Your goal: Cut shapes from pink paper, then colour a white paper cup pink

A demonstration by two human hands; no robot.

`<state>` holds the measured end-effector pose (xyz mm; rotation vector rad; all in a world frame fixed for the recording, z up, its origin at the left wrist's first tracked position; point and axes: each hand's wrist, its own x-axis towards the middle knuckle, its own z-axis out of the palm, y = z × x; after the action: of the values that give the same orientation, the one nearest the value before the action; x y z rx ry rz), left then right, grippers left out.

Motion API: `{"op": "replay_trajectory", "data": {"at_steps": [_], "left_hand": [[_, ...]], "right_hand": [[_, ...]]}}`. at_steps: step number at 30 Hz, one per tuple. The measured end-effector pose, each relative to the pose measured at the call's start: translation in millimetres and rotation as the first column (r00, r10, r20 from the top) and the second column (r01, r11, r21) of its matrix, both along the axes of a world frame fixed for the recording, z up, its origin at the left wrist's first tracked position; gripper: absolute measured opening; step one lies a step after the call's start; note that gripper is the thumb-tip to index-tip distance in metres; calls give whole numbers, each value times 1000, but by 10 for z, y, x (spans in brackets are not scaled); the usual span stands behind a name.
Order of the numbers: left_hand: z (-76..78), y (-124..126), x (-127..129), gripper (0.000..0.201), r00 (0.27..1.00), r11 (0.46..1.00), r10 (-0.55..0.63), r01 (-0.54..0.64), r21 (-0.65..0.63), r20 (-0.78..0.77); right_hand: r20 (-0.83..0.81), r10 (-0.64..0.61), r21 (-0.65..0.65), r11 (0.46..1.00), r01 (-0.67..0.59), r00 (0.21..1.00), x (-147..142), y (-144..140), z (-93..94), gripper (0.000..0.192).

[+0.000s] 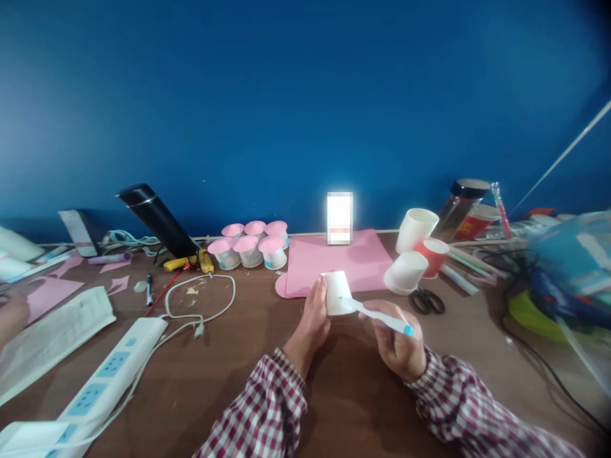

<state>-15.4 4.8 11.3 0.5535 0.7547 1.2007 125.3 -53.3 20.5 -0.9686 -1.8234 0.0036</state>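
Note:
A small white paper cup [338, 294] is gripped in my left hand [314, 312], its fingers closed round the cup's left side. My right hand [398, 340] is closed on a white marker [382, 316] with a blue end. The marker's tip meets or nearly meets the cup's wall; I cannot tell which. Behind the cup lie pink paper sheets [338, 257] on the brown table. To the right of them stand two white paper cups [416, 230], one of them tilted, and a red paper cup [434, 257]. Black-handled scissors [427, 301] lie just in front of these.
Several small cups with pink tops [248, 249] stand in rows at the back left. A black flask [157, 219] leans by a yellow glue gun [206, 261]. A power strip [102, 375] with white cables lies left. At the left edge a person's hand [12, 315] touches pink scraps.

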Motion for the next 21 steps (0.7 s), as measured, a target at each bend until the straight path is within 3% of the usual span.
{"op": "replay_trajectory", "data": {"at_steps": [9,16,21], "left_hand": [[-14,-6,-4,40,1000,995,23,-23,93,-4],[-65,20,4,48,999,998,-24,22,60,36],[-108,11,-47,44,984,989,51,-26,146,-168]], "right_hand": [[51,-63,7,998,63,997,9,-17,-1,13],[-169,-51,-58,997,41,984,-15,-40,-65,20],[-92,-42,-41,998,38,995,-21,-41,-41,20]]}}
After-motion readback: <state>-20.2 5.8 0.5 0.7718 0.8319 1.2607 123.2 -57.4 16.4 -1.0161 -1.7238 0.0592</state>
